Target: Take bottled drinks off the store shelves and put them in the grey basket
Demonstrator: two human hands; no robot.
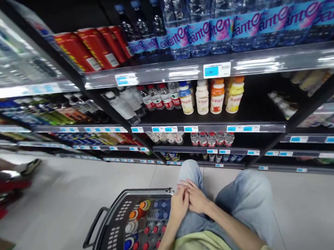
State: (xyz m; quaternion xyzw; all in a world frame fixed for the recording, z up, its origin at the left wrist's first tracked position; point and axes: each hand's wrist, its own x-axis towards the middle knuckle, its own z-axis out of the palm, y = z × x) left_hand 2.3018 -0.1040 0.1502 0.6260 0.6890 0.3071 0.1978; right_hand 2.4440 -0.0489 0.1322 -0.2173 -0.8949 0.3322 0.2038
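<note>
My left hand [179,202] and my right hand [196,197] rest together on the denim over one knee, the fingers overlapping. Neither shows any object. The left fingers are folded under the right hand and partly hidden, while the right fingers lie stretched across them. Just left of my hands stands a dark shopping basket [112,223]. Inside it are several bottles, with orange, yellow, white and blue caps on the left, small red-capped bottles [155,229] near the middle and blue-topped ones [161,210] at the back.
Shelving [177,72] spans the view ahead, holding large water bottles [201,32], red cartons [77,51] and coloured drink bottles [217,96]. Tiled floor [67,202] lies below. At the left edge, a person's leg and shoe [30,167] show beside something red and blurred.
</note>
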